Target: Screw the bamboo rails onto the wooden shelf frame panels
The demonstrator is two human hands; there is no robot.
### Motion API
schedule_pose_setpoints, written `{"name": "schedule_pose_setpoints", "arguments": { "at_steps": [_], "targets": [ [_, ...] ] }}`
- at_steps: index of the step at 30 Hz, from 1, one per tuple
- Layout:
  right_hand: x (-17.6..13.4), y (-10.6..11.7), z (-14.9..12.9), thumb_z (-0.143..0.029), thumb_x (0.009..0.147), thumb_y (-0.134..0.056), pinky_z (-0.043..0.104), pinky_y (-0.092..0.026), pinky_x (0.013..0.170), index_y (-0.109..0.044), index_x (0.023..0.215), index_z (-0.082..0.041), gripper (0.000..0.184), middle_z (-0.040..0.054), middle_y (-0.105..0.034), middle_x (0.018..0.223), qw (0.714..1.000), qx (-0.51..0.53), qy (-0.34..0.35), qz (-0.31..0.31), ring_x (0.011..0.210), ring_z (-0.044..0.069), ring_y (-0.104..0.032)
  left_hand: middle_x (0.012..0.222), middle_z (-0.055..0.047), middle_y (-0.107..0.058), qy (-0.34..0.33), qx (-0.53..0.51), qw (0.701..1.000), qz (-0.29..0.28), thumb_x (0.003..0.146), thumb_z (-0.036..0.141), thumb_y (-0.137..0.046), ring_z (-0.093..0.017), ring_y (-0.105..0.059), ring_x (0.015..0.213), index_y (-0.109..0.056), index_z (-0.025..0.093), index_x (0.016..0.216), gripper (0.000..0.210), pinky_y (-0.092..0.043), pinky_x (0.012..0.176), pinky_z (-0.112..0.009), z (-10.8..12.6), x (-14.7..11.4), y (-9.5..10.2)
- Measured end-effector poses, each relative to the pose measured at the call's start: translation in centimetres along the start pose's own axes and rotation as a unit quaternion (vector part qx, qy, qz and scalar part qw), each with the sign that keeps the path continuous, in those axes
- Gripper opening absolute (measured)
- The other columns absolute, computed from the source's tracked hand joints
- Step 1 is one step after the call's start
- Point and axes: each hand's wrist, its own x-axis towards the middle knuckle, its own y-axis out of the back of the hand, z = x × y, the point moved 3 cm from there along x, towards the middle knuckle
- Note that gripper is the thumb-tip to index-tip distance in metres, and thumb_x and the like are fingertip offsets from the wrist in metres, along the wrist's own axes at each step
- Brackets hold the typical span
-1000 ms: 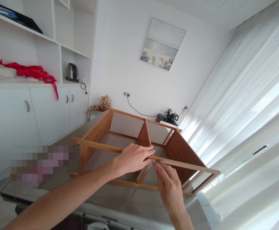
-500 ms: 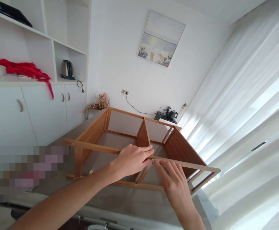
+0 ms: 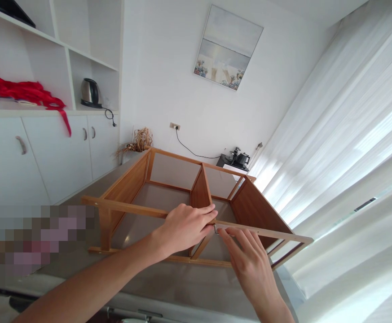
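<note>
A wooden shelf frame (image 3: 128, 206) lies on its side on the grey table, its middle board (image 3: 201, 188) meeting the near upper rail. My left hand (image 3: 185, 224) is closed on that rail at the joint, fingers on top and thumb at the front. Just to its right, my right hand (image 3: 248, 255) pinches a small bent metal hex key (image 3: 216, 229) at the rail's front face. The key's tip is hidden at the rail beside my left thumb.
White cabinets with shelves (image 3: 50, 161) stand at left, holding a red cloth (image 3: 30, 93) and an electric kettle (image 3: 90, 92). Dried plants (image 3: 142, 140) and a black kettle (image 3: 242, 159) are behind the frame. White curtains (image 3: 344, 134) hang at right. The grey table (image 3: 169, 287) extends below.
The view has shifted slightly. My right hand and the hex key have turned a little, with the key's bend now lower. My left hand keeps its place on the rail.
</note>
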Motion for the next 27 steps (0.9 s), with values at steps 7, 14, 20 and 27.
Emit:
{"name": "schedule_pose_setpoints", "arguments": {
  "at_steps": [7, 14, 20, 27],
  "targets": [
    [0.1, 0.0, -0.1, -0.001, 0.097, -0.046, 0.036, -0.042, 0.082, -0.061, 0.128, -0.015, 0.038, 0.0089, -0.065, 0.105, 1.000, -0.002, -0.003, 0.004, 0.092, 0.020, -0.057, 0.148, 0.006, -0.055, -0.005, 0.003, 1.000, -0.003, 0.101, 0.034, -0.048, -0.022, -0.076, 0.095, -0.063, 0.026, 0.135, 0.038, -0.065, 0.074, -0.040, 0.1, 0.1, 0.0],
    [-0.3, -0.5, 0.2, 0.002, 0.095, -0.048, 0.035, -0.043, 0.082, -0.061, 0.126, -0.013, 0.037, 0.0099, -0.063, 0.106, 1.000, -0.001, -0.008, 0.007, 0.094, 0.020, -0.055, 0.148, 0.006, -0.055, -0.005, 0.006, 1.000, 0.000, 0.101, 0.035, -0.049, -0.022, -0.076, 0.097, -0.061, 0.026, 0.137, 0.040, -0.065, 0.073, -0.038, 0.0, 0.1, 0.0],
    [-0.2, -0.4, 0.1, 0.001, 0.095, -0.050, 0.037, -0.043, 0.085, -0.061, 0.127, -0.012, 0.037, 0.0104, -0.064, 0.108, 1.000, -0.004, -0.007, 0.007, 0.096, 0.020, -0.056, 0.147, 0.008, -0.055, -0.003, 0.004, 1.000, 0.002, 0.100, 0.034, -0.050, -0.022, -0.076, 0.095, -0.061, 0.027, 0.137, 0.040, -0.065, 0.073, -0.039, 0.0, 0.1, -0.2],
    [-0.8, -0.4, 0.4, 0.002, 0.095, -0.048, 0.037, -0.044, 0.084, -0.061, 0.129, -0.016, 0.041, 0.0088, -0.064, 0.108, 1.000, 0.011, -0.021, 0.002, 0.095, 0.020, -0.056, 0.148, 0.005, -0.055, -0.006, 0.013, 1.000, 0.001, 0.101, 0.037, -0.050, -0.022, -0.076, 0.094, -0.064, 0.027, 0.133, 0.037, -0.064, 0.074, -0.037, -0.1, 0.1, -0.2]
  ]
}}
